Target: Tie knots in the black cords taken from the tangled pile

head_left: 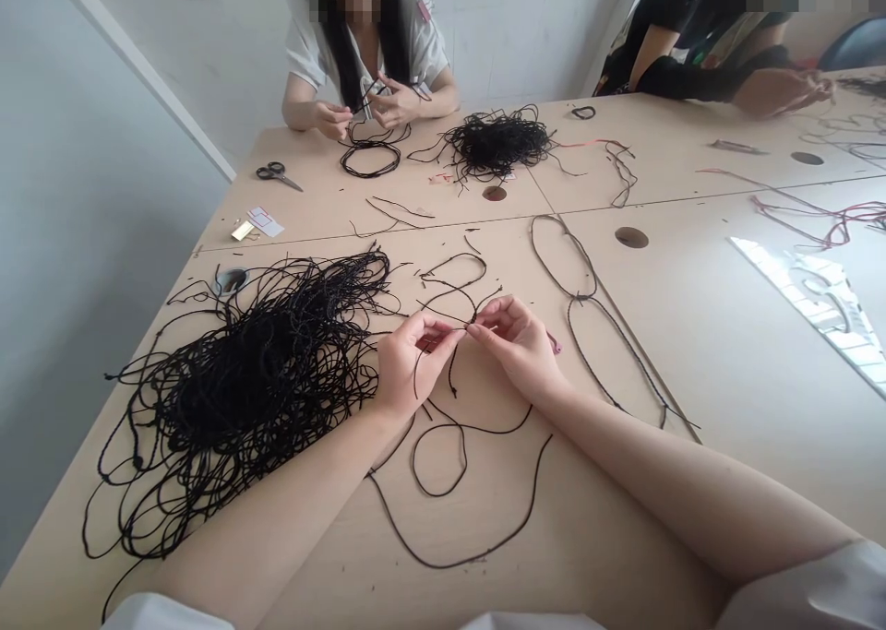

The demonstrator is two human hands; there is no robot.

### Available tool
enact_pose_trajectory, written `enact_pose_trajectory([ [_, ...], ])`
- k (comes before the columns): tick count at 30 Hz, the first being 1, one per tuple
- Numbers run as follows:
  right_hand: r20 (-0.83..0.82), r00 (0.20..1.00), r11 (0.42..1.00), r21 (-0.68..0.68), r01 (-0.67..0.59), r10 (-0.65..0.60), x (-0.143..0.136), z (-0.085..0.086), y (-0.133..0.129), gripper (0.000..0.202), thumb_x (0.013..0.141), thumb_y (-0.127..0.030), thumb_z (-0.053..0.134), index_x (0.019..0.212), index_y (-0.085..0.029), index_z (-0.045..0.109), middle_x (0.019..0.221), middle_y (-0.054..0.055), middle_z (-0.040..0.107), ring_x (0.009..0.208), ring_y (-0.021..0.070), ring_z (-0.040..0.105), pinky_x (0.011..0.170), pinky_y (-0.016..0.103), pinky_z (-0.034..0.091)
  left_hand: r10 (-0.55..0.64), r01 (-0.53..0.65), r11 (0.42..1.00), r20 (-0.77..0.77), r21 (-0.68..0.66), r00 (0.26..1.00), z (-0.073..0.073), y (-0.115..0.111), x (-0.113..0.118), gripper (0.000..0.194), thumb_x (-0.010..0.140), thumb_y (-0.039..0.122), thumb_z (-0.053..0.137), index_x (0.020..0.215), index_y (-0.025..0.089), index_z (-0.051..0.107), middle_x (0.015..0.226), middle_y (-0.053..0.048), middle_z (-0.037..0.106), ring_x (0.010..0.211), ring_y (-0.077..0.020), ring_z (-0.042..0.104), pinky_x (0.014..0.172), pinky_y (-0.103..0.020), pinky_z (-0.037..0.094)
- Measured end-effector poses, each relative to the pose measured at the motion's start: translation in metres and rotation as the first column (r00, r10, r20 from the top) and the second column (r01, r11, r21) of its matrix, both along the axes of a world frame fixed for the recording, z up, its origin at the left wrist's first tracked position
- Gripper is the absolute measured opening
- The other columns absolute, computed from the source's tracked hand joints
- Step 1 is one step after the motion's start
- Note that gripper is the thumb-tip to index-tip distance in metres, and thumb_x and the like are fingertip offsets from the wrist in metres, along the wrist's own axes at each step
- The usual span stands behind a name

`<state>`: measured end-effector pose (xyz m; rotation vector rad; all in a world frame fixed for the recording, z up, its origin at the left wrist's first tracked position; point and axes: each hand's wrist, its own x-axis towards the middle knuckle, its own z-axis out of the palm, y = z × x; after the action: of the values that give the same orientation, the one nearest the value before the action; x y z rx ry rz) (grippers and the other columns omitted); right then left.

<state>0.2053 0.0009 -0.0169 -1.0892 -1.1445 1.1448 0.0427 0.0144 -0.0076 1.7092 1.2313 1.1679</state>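
Note:
Thin black cord (443,566) runs in loose loops over the table (588,538) and up to my fingers. My left hand (415,358) pinches the cord between thumb and fingertips. Close against it, my right hand (516,344) also pinches the cord, the two thumb tips almost meeting. A short knotted end hangs below the fingers. The exact spot under the fingertips is hidden. A large tangled heap of black cords (256,372) lies beside my left forearm. To the right of my right hand, knotted black loops (568,243) lie flat on the table.
Across the table a person in white (374,58) handles cord near a second black heap (498,141). Scissors (277,174) lie at the far left. A person in dark clothing (682,30) sits far right. A clear plastic ruler (817,298) and red cords (844,219) lie at right.

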Motion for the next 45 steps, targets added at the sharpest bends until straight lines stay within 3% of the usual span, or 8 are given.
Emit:
enact_pose_trajectory([
  [4, -0.003, 1.0, 1.0, 0.007, -0.002, 0.002, 0.0004, 0.0013, -0.0003, 0.022, 0.08, -0.032, 0.071, 0.091, -0.022, 0.055, 0.089, 0.001, 0.06, 0.079, 0.0132, 0.061, 0.074, 0.029, 0.051, -0.045, 0.045, 0.998, 0.013, -0.039, 0.999, -0.0007, 0.0013, -0.0005, 0.017, 0.082, 0.034, 0.069, 0.09, 0.02, 0.075, 0.088, -0.005, 0.076, 0.077, -0.0177, 0.069, 0.074, -0.029, 0.055],
  [13, 0.139, 0.99, 1.0, -0.025, 0.004, 0.0, 0.0002, 0.0031, -0.001, 0.016, 0.082, -0.036, 0.068, 0.087, -0.02, 0.069, 0.089, 0.004, 0.07, 0.083, 0.0164, 0.065, 0.073, 0.03, 0.05, -0.01, 0.011, 1.0, -0.031, 0.025, 0.999, -0.0008, 0.0017, -0.001, 0.011, 0.082, 0.028, 0.069, 0.084, 0.017, 0.072, 0.078, -0.002, 0.073, 0.067, -0.0124, 0.066, 0.065, -0.022, 0.054],
  [23, 0.148, 0.989, 1.0, -0.025, 0.006, -0.002, -0.0002, 0.0021, -0.0014, 0.012, 0.082, -0.03, 0.067, 0.087, -0.019, 0.065, 0.085, 0.003, 0.067, 0.079, 0.0147, 0.062, 0.071, 0.029, 0.049, -0.043, 0.071, 0.982, -0.161, 0.173, 0.986, 0.0013, -0.0018, -0.0011, 0.008, 0.086, 0.024, 0.064, 0.089, 0.018, 0.069, 0.082, -0.002, 0.072, 0.066, -0.0103, 0.064, 0.062, -0.02, 0.053],
  [26, 0.113, 0.994, 1.0, -0.022, 0.002, 0.001, -0.0001, 0.0022, -0.0014, 0.013, 0.08, -0.028, 0.069, 0.087, -0.02, 0.061, 0.086, 0.002, 0.065, 0.079, 0.0143, 0.063, 0.072, 0.029, 0.05, 0.015, 0.085, 0.938, -0.285, 0.335, 0.958, 0.0025, -0.0009, -0.0035, 0.007, 0.085, 0.023, 0.065, 0.087, 0.018, 0.069, 0.083, -0.003, 0.068, 0.065, -0.0109, 0.062, 0.06, -0.022, 0.052],
  [32, 0.022, 0.999, 0.998, -0.048, -0.041, 0.042, 0.0014, 0.0016, -0.0007, 0.026, 0.078, -0.029, 0.072, 0.095, -0.022, 0.053, 0.088, 0.002, 0.065, 0.081, 0.014, 0.065, 0.073, 0.029, 0.051, 0.031, 0.24, 0.779, -0.417, 0.58, 0.908, 0.0019, 0.0017, -0.008, 0.008, 0.087, 0.014, 0.061, 0.088, 0.02, 0.068, 0.109, -0.006, 0.071, 0.094, -0.0154, 0.069, 0.083, -0.026, 0.055],
  [38, 0.025, 0.999, 0.998, -0.052, -0.028, 0.029, 0.001, 0.0009, 0.0003, 0.026, 0.077, -0.029, 0.073, 0.093, -0.021, 0.054, 0.088, 0.001, 0.063, 0.08, 0.0134, 0.064, 0.072, 0.028, 0.05, -0.041, 0.15, 0.895, -0.259, 0.42, 0.965, -0.0005, 0.0007, -0.0067, 0.008, 0.087, 0.017, 0.063, 0.092, 0.019, 0.068, 0.091, -0.003, 0.075, 0.079, -0.0134, 0.07, 0.073, -0.023, 0.056],
  [41, 0.04, 0.999, 0.999, -0.05, -0.016, 0.018, 0.0006, 0.0018, -0.0004, 0.026, 0.077, -0.029, 0.074, 0.093, -0.021, 0.055, 0.088, 0.001, 0.063, 0.08, 0.0128, 0.063, 0.071, 0.027, 0.05, -0.05, 0.078, 0.972, -0.129, 0.224, 0.99, 0.0005, 0.0017, -0.0056, 0.009, 0.085, 0.024, 0.066, 0.089, 0.018, 0.071, 0.083, -0.003, 0.074, 0.069, -0.013, 0.068, 0.065, -0.022, 0.055],
  [45, 0.043, 0.999, 0.999, -0.036, -0.016, 0.018, 0.0002, 0.0022, -0.0009, 0.025, 0.077, -0.029, 0.074, 0.093, -0.022, 0.056, 0.091, 0.001, 0.063, 0.079, 0.0124, 0.061, 0.071, 0.027, 0.049, -0.095, 0.095, 0.995, -0.015, -0.02, 0.995, 0.0023, 0.0063, -0.005, 0.017, 0.082, 0.033, 0.07, 0.083, 0.016, 0.073, 0.075, -0.004, 0.073, 0.065, -0.0143, 0.066, 0.06, -0.023, 0.052],
])
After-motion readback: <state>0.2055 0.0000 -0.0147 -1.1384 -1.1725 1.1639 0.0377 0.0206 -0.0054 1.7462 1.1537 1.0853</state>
